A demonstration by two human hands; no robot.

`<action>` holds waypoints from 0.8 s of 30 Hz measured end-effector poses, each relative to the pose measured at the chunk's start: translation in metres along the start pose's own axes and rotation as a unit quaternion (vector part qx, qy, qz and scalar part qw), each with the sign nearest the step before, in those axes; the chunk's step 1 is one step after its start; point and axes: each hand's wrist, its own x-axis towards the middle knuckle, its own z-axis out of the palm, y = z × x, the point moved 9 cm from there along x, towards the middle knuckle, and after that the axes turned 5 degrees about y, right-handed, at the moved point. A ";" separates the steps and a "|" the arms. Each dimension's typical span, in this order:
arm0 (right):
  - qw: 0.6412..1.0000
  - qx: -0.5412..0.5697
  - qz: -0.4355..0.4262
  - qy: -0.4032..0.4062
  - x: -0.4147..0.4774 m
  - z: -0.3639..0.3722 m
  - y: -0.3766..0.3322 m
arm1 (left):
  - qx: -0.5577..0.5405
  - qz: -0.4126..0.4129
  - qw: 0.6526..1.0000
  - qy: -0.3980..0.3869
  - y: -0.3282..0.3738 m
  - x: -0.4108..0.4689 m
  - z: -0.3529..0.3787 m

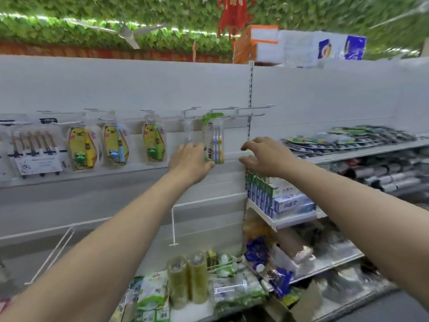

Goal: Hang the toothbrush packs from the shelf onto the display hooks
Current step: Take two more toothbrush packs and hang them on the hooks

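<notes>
Fingers (pixel 185 151) touching hung toothbrush pack (pixel 214 141)

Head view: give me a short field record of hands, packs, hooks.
left hand: open, fingers at the lower edge of the green-topped toothbrush pack
right hand: open, empty, just right of that pack
green-topped pack: hanging on a hook
empty hooks: right of that pack, nothing on them
yellow cartoon packs: three hanging to the left
packs left to hang: pile lying flat on the right shelf, blurred
toothpaste boxes: below the right hand
</notes>
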 end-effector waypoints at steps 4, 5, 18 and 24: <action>0.999 -0.027 0.028 0.006 -0.032 -0.011 0.085 | -0.035 0.039 0.999 0.005 0.089 0.021 0.022; 0.999 -0.037 0.036 0.010 -0.039 -0.014 0.110 | -0.041 0.049 0.998 0.006 0.114 0.028 0.030; 0.986 -0.051 0.161 -0.017 -0.110 -0.029 0.484 | -0.096 0.119 0.988 -0.012 0.454 0.134 0.159; 0.979 -0.051 0.195 -0.040 -0.118 -0.006 0.609 | -0.090 0.166 0.981 -0.034 0.562 0.182 0.220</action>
